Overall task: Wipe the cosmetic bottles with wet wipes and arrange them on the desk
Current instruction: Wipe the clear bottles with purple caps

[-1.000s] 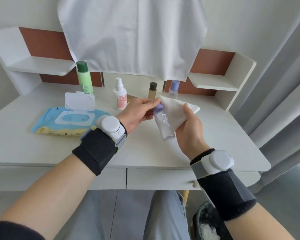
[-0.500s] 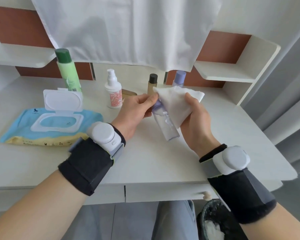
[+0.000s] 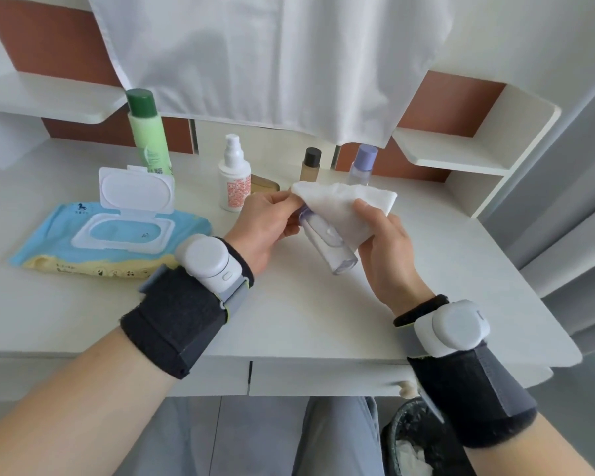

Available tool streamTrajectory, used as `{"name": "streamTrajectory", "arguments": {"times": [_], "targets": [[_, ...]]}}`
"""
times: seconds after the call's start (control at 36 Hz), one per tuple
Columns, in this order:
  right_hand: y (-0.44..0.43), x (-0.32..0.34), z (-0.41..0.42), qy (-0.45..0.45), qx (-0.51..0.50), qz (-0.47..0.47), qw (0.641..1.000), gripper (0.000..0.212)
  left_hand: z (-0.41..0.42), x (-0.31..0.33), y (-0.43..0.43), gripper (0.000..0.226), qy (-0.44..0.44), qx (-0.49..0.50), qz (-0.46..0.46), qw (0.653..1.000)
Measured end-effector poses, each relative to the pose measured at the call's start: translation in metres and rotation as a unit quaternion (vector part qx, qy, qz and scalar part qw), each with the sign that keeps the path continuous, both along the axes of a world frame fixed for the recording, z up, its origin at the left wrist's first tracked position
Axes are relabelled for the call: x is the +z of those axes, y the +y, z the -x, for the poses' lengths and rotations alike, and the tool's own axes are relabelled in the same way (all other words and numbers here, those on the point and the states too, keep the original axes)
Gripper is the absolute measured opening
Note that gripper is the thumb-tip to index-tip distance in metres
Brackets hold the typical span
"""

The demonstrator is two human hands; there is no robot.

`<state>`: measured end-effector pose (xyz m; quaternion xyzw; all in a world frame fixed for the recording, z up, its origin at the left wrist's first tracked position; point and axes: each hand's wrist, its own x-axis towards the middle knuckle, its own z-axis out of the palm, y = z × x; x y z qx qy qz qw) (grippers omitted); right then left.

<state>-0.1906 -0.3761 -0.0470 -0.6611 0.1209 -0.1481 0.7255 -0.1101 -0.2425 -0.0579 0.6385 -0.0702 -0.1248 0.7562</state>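
At the centre of the frame the small clear bottle (image 3: 334, 250) is held tilted above the desk (image 3: 306, 321), the left hand (image 3: 265, 228) pinching its lilac cap end and the right hand (image 3: 389, 249) curled round its side through a wet wipe (image 3: 344, 204). Wet and gripped mostly by the cap, it could slip, drop onto the desk and roll off the front edge. Hard twisting might also loosen the cap.

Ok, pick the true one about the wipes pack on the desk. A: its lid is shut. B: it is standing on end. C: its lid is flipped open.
C: the wipes pack lies flat on the desk with its white lid standing up, flipped open.
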Motion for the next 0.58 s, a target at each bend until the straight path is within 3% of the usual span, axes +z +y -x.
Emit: {"name": "streamTrajectory", "arguments": {"times": [0.11, 0.22, 0.47, 0.58], "targets": [[-0.0001, 0.0014, 0.0013, 0.017, -0.002, -0.002, 1.0, 0.08, 0.0006, 0.0012, 0.0, 0.012, 0.024, -0.002, 0.02, 1.0], [-0.0004, 0.001, 0.0035, 0.031, 0.001, 0.019, 0.999, 0.078, 0.0017, 0.0013, 0.0005, 0.014, 0.035, 0.006, 0.032, 0.999], [-0.0014, 0.0006, 0.0054, 0.014, 0.026, 0.035, 0.999, 0.053, 0.0003, 0.002, 0.0034, 0.023, 0.045, 0.002, 0.056, 0.997], [-0.0041, 0.004, 0.0062, -0.022, 0.045, 0.009, 0.999, 0.018, -0.0002, 0.0016, 0.0028, 0.022, 0.03, 0.016, 0.043, 0.999]]}}
